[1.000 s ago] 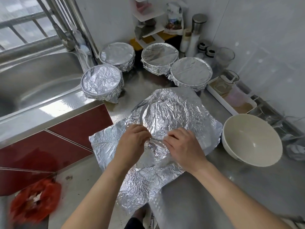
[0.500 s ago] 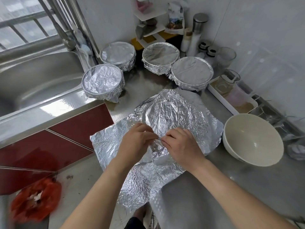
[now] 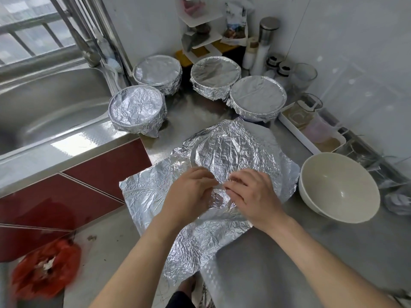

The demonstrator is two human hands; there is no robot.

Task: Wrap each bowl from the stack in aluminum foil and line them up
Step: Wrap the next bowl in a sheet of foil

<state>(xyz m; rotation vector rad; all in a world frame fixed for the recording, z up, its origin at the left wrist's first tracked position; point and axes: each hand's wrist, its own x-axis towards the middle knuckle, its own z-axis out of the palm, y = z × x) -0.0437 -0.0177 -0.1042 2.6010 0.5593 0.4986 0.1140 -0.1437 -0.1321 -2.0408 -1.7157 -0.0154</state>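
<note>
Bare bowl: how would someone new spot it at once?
Start at the steel counter right of the sink. Right of the crumpled foil sheet sits a cream bowl. Unlike the four wrapped bowls behind, it is uncovered and empty.

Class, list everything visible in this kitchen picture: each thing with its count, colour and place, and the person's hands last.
wrapped bowls: four, silver, back of counter by the sink.
foil sheet: one, silver, draped over a round shape at counter's front.
bare bowl: one, off-white, right of foil sheet.
sink: one, steel, left.
tray: one, white, far right.
bottles and jars: several, mixed, back corner.
bag: one, red, lower left.
left hand: one, fingers pinch foil sheet.
right hand: one, fingers pinch foil sheet.
</note>
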